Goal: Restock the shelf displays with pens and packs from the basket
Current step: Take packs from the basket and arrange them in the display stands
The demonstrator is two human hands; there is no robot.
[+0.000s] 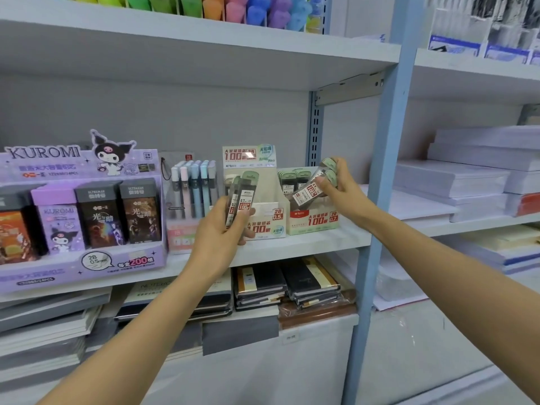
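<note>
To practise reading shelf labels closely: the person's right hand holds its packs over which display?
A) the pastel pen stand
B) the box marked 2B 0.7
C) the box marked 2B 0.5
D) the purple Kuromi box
B: the right hand grips tilted lead packs just above the display box whose front reads 2B 0.7.

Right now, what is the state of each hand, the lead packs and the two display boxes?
Left hand: grips dark, clear-plastic, green-capped lead packs, upright.
Right hand: grips similar tilted packs over the white cardboard 0.7 box.
White cardboard 0.5 box: open-topped, looks nearly empty where visible.
0.7 box: open-topped, partly filled, packs upright at back.
</note>
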